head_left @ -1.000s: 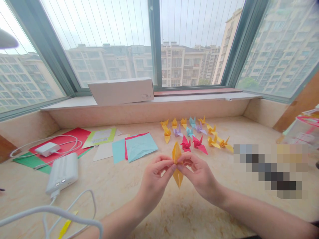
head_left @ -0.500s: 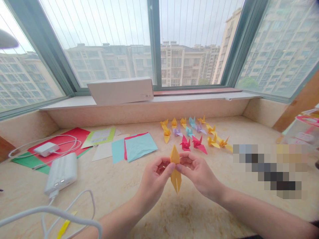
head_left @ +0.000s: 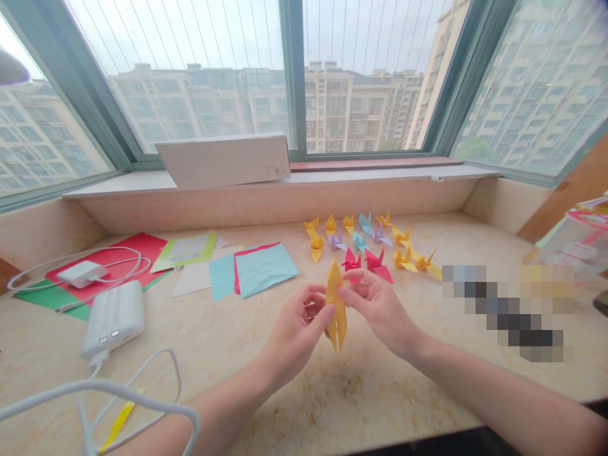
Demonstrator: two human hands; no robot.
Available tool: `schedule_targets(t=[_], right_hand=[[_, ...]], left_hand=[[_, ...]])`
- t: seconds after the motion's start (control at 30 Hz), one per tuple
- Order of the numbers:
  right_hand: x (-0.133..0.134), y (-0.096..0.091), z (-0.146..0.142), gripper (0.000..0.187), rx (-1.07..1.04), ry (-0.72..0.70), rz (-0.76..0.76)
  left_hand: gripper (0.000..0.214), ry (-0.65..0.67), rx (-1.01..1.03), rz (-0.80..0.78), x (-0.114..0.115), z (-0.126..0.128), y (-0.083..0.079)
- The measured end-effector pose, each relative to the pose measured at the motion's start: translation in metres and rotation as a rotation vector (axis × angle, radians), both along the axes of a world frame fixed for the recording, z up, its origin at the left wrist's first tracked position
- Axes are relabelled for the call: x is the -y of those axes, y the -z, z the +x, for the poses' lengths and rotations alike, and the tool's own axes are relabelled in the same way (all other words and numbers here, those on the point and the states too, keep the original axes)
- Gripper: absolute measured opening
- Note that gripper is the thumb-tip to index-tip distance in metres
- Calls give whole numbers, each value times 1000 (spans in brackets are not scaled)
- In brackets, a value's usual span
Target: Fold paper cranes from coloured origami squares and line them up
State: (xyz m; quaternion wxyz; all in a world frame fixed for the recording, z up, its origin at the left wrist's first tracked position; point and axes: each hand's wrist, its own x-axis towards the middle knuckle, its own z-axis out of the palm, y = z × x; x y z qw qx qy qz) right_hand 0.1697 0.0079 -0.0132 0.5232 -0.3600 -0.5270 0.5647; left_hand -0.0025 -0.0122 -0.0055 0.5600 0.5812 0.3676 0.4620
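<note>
A half-folded piece of yellow origami paper (head_left: 337, 311), long and pointed at both ends, is held upright above the marble sill. My left hand (head_left: 298, 329) pinches its left side with thumb and forefinger. My right hand (head_left: 377, 306) pinches its right side, fingers closed on the fold. Behind my hands lie several finished paper cranes (head_left: 368, 244) in yellow, red, blue and purple.
Flat sheets of coloured paper (head_left: 259, 271) lie left of centre. A white power bank (head_left: 113, 318) and a white charger (head_left: 82, 273) with cables sit at the left. A white box (head_left: 223, 160) stands on the window ledge. A blurred patch (head_left: 508, 307) covers the right.
Both hands have turned the yellow paper and raised it slightly; it now tilts with its lower tip nearer the sill. The view has shifted down a little.
</note>
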Motion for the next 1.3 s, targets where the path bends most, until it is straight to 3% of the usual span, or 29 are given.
schedule_targets(t=[0.13, 0.33, 0.7, 1.07, 1.3], right_hand=[[1, 1, 1, 37, -42, -79, 9], [2, 0, 1, 25, 23, -104, 70], [-1, -5, 5, 16, -62, -194, 53], [2, -1, 2, 24, 30, -134, 35], [0, -5, 4, 19, -40, -154, 53]], left_hand=[[33, -64, 76, 22, -1, 1, 2], [33, -103, 66, 44, -2, 0, 4], [25, 16, 144, 62, 0, 1, 1], [23, -70, 72, 43, 1, 0, -1], [23, 6, 161, 69, -2, 0, -3]])
